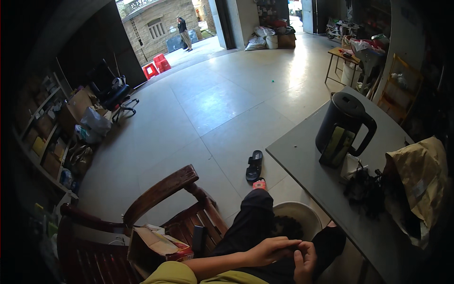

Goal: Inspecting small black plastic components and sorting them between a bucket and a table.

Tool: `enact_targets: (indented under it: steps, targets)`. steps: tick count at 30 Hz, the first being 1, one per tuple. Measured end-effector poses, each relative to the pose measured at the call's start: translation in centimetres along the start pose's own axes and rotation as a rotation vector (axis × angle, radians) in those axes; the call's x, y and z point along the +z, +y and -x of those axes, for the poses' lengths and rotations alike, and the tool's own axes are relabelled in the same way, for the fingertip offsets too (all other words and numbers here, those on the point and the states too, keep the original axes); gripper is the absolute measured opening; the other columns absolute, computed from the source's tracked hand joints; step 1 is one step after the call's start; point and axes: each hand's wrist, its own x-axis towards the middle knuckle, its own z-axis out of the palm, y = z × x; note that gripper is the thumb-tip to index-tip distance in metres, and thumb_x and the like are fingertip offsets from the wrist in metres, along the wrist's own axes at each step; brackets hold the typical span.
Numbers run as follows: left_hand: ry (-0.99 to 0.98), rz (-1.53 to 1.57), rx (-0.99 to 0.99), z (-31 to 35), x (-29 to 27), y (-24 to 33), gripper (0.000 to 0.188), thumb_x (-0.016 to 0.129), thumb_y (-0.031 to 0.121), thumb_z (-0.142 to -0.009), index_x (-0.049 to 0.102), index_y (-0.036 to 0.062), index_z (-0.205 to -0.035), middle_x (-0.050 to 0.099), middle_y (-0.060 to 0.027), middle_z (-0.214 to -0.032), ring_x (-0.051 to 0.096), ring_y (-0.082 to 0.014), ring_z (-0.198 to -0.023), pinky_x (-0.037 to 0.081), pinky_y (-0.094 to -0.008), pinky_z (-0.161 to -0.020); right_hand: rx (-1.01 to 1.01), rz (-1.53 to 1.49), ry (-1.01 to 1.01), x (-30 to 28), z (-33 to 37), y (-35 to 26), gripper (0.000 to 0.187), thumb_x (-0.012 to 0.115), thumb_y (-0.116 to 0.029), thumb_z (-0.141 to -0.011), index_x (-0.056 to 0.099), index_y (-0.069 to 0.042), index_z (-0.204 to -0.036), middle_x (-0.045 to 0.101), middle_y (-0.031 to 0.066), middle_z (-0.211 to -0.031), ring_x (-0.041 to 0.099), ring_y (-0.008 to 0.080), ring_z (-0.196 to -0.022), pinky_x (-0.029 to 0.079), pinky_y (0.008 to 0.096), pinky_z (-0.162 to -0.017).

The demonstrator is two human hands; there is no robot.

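The person sits with a pale basin (310, 218) between the legs, dark stuff (287, 227) lying in it. The left hand (270, 251) and right hand (306, 263) meet above the lap, just on the near side of the basin. The left hand's fingers reach out, slightly bent, toward the right hand; the right hand's fingers curl in, so the tips come together. A dark patch shows between the hands, but whether the fingers pinch something there cannot be told.

Right of the basin stands the tabletop (302, 146), bearing a black kettle (335, 118), a dark heap (363, 191) and a brown bag (421, 182), the bag farthest right of the basin. Left of the basin is a wooden chair (163, 191) with an open carton (153, 242) on it. Beyond the basin, a foot (259, 184) rests by a black sandal (255, 163). Far beyond the basin, another person (183, 34) stands outside the doorway.
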Motion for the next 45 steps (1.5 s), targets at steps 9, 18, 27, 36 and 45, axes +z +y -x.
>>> enact_targets:
  steps: [9, 18, 27, 36, 45]
  targets:
    - [0.001, -0.184, -0.001, 1.2, 0.1, -0.4, 0.051, 0.058, 0.000, -0.082, 0.045, 0.0073, -0.131, 0.052, -0.0084, -0.080, 0.055, -0.0192, -0.067, 0.046, -0.0283, -0.060, 0.175, -0.310, -0.058, 0.4, -0.3, -1.2, 0.009, 0.055, -0.003, -0.088, 0.051, -0.003, -0.096, 0.053, 0.0008, -0.086, 0.052, 0.0079, -0.075, 0.044, 0.0207, -0.070]
    - [-0.058, -0.358, 0.016, 1.5, 0.4, -0.6, 0.052, 0.061, 0.000, -0.079, 0.048, 0.0083, -0.129, 0.050, -0.0079, -0.077, 0.055, -0.0211, -0.061, 0.046, -0.0296, -0.054, 0.294, -0.649, -0.051, 0.9, -0.2, -1.2, 0.009, 0.055, -0.003, -0.086, 0.048, -0.007, -0.082, 0.053, 0.0017, -0.081, 0.050, 0.0094, -0.067, 0.043, 0.0198, -0.062]
    - [-0.145, -0.245, -0.057, 0.0, -1.3, 0.9, 0.049, 0.061, 0.005, -0.080, 0.049, 0.0111, -0.127, 0.051, -0.0087, -0.079, 0.058, -0.0248, -0.066, 0.048, -0.0319, -0.058, 0.473, -0.655, -0.137, -0.6, -1.6, 0.1, 0.006, 0.055, -0.005, -0.084, 0.049, -0.005, -0.085, 0.058, 0.0080, -0.081, 0.059, 0.0157, -0.071, 0.048, 0.0305, -0.066]
    - [0.025, -0.180, 0.167, -0.6, -1.3, 1.2, 0.023, 0.071, 0.013, -0.074, 0.062, 0.0033, -0.093, 0.057, -0.0063, -0.075, 0.061, -0.0214, -0.064, 0.048, -0.0287, -0.055, 0.353, -0.820, -0.267, 1.4, 0.0, -2.6, 0.038, 0.043, -0.046, -0.093, 0.046, -0.008, -0.094, 0.052, 0.0031, -0.072, 0.047, 0.0103, -0.058, 0.038, 0.0215, -0.053]
    - [-0.084, -0.169, 0.052, 0.0, -1.2, 1.6, 0.020, 0.076, 0.013, -0.070, 0.065, 0.0060, -0.086, 0.052, -0.0045, -0.070, 0.053, -0.0165, -0.055, 0.042, -0.0253, -0.049, 0.330, -0.587, -0.372, 0.2, 0.2, -1.1, 0.029, 0.051, -0.036, -0.092, 0.045, -0.008, -0.093, 0.040, -0.0021, -0.065, 0.034, 0.0056, -0.052, 0.027, 0.0194, -0.046]
